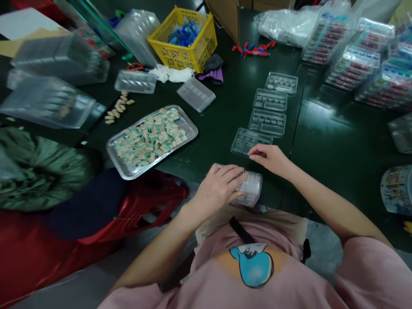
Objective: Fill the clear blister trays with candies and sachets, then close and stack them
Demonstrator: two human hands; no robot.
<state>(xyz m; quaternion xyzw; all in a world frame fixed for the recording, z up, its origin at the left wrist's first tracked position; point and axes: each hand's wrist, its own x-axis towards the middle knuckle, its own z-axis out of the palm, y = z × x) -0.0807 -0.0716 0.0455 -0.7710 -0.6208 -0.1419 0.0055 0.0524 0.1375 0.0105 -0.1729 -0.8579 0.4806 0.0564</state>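
Observation:
My left hand (222,182) lies over a stack of clear plastic blister trays (252,189) at the table's near edge, its fingers curled across the top. My right hand (268,159) has thumb and forefinger pinched at the near right corner of a single clear blister tray (246,139) lying on the table. Beyond it, more trays of the same kind run away from me in a row: a second tray (268,122), a third tray (270,99) and a farther tray (282,82). No contents show in these moulded compartments.
Left of my hands is a metal tray (112,150) heaped with small striped pieces. Behind stand a yellow basket (180,56) of blue items and a clear lid-like tray (196,94). Red and blue pieces (254,50) lie farther back; stacked filled packs (354,64) stand right.

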